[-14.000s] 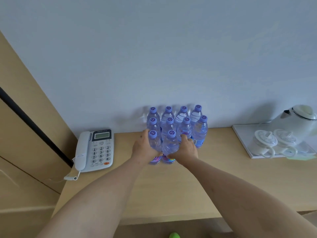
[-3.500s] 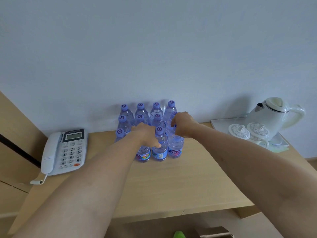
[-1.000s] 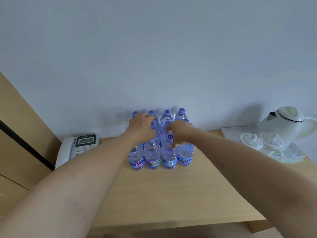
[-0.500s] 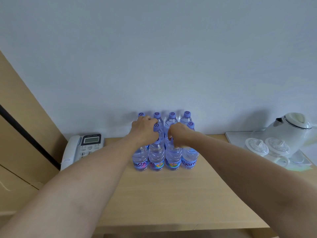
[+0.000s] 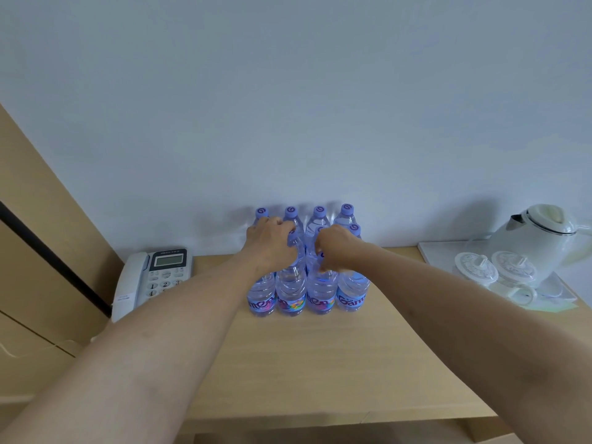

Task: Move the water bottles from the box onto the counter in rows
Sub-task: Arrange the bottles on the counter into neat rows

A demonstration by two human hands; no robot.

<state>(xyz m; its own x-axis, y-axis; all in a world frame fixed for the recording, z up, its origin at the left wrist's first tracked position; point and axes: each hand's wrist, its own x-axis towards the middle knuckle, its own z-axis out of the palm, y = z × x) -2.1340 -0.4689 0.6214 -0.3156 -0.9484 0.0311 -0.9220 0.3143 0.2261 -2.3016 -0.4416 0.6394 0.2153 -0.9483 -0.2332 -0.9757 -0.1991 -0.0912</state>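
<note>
The water bottles (image 5: pixel 307 293) stand upright in tight rows of four on the wooden counter (image 5: pixel 336 363), the back row against the wall. The left hand (image 5: pixel 272 243) curls over the tops of the left bottles, grasping them; the right hand (image 5: pixel 334 249) pinches the neck of a front bottle. Left of the bottles lies a telephone (image 5: pixel 150 280); to their right, a white kettle (image 5: pixel 538 241) on a tray (image 5: pixel 439 251)

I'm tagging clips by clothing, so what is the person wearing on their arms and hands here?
Nothing shows on either. The left hand and right hand are bare, without gloves, and no ring, watch or bracelet is visible. Both forearms are uncovered up to the frame edge, so no sleeve appears in view.
</note>
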